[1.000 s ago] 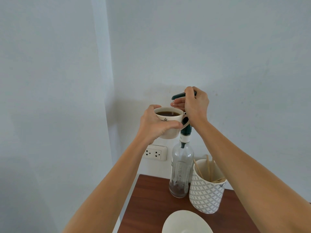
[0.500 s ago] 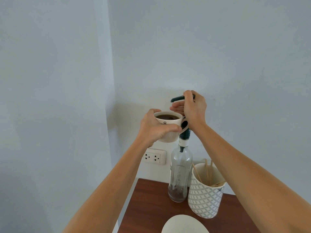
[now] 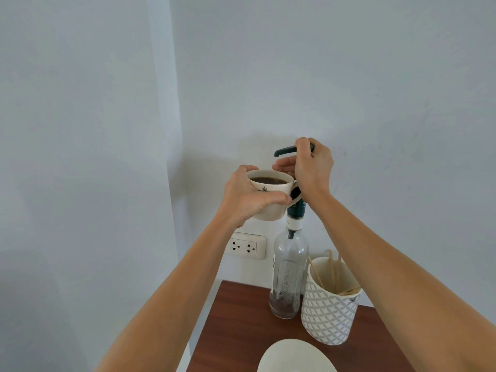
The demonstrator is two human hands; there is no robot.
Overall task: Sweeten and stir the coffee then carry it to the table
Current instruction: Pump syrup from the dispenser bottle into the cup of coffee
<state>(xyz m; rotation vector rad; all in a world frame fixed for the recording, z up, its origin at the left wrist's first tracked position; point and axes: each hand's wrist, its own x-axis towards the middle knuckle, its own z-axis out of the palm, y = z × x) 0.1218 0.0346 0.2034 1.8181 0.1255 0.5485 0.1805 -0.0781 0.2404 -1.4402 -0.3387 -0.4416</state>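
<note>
Cream ceramic, the coffee cup (image 3: 271,196) is held in the air by the left hand (image 3: 249,197), which wraps its side, just under the dark green pump head (image 3: 285,150) of a syrup bottle (image 3: 288,275). The right hand (image 3: 312,165) is closed around that pump. Bottle, patterned stick holder (image 3: 328,315) and white saucer (image 3: 295,357) stand on the wooden desk (image 3: 236,331).

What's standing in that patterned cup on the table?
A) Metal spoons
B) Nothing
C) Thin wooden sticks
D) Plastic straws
C: slim, pale wooden sticks lean inside the patterned cup, which stands beside the bottle on the table.
</note>
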